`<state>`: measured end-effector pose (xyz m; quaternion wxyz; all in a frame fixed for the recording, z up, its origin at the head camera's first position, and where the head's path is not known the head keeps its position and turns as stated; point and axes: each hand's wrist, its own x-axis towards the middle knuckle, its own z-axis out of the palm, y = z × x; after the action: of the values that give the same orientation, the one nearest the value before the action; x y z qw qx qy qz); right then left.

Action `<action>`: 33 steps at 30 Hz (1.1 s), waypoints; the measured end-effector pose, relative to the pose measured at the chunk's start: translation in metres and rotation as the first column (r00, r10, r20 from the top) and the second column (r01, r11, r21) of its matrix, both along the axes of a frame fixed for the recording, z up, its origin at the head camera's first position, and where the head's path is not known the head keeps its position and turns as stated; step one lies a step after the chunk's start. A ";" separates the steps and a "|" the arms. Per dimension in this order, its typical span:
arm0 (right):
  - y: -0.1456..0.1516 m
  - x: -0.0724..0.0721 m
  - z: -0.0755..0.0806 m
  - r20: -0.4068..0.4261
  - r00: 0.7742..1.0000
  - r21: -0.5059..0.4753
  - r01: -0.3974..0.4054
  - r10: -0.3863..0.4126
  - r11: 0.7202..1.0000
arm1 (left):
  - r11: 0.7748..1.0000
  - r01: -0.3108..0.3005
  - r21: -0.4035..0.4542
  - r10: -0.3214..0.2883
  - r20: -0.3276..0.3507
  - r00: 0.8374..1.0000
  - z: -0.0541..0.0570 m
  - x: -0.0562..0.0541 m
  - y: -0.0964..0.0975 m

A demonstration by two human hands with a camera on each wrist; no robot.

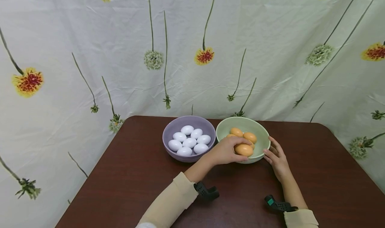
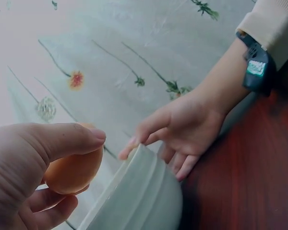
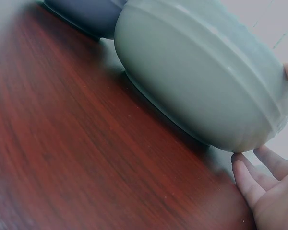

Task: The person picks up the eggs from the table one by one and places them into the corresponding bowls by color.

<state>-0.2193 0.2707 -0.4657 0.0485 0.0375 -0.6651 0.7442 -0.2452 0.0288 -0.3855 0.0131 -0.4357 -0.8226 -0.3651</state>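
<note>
My left hand [image 1: 227, 151] pinches an orange-brown egg [image 1: 243, 150] between thumb and fingers, over the near side of the light green bowl [image 1: 261, 129]. The left wrist view shows this egg [image 2: 74, 172] above the bowl's rim. Inside the bowl sit several other orange-brown eggs [image 1: 250, 137], partly hidden by the left hand. My right hand [image 1: 279, 164] holds the right side of the green bowl, with its fingertips at the rim and outer wall. In the right wrist view, fingers [image 3: 249, 184] touch the bowl's lower side.
A purple bowl [image 1: 166, 139] with several white eggs [image 1: 189, 142] stands just left of the green bowl. Both are near the back edge of the dark reddish-brown table [image 1: 120, 188]. Behind hangs a flower-patterned cloth [image 1: 186, 81].
</note>
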 end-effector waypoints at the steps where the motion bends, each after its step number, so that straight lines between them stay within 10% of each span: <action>1: 0.000 0.000 0.000 0.001 1.000 -0.002 0.001 -0.001 1.000 | 1.000 -0.014 0.000 0.014 0.003 1.000 0.000 -0.002 0.000; 16: 0.000 0.000 0.001 0.012 1.000 0.003 0.004 -0.004 1.000 | 0.987 -0.120 -0.103 0.132 0.119 0.984 -0.009 -0.031 0.010; 33: 0.000 0.000 0.000 0.015 1.000 -0.011 0.018 -0.018 1.000 | 0.942 -0.170 -0.291 0.201 0.081 0.976 -0.010 -0.048 0.021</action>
<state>-0.2198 0.2703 -0.4654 0.0505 0.0259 -0.6618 0.7476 -0.2933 0.0495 -0.3952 -0.0599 -0.3328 -0.9031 -0.2646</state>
